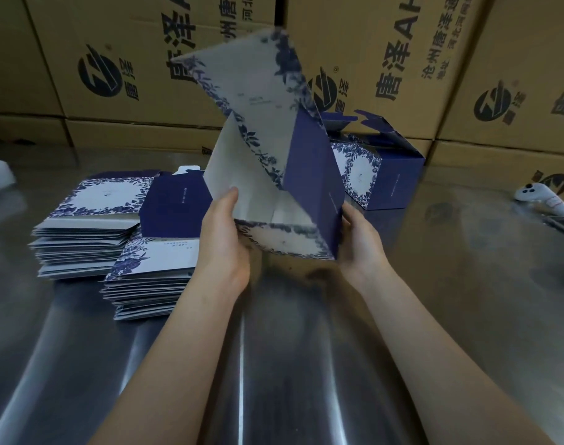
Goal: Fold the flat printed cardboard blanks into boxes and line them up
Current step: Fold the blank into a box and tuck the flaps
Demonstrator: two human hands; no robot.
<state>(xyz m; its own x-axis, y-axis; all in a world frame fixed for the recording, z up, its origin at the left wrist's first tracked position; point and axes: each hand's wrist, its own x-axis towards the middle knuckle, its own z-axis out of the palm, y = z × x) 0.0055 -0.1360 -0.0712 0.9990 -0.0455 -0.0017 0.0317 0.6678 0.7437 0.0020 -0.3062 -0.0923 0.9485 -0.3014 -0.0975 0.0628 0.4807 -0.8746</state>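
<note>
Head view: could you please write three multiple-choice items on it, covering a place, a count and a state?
1. Where are the stacks of flat blanks? A) left side of the table B) its right side C) a shelf
2. How many such stacks? A) one B) four C) two
3. The held blank is: A) flat B) partly folded C) a closed box
A: they lie left of the left hand. C: two piles side by side. B: panels stand angled; the right hand grips one.

Bare left hand (pixel 224 242) and right hand (pixel 364 242) on 2 bare, slender forearms (pixel 184 348).
</note>
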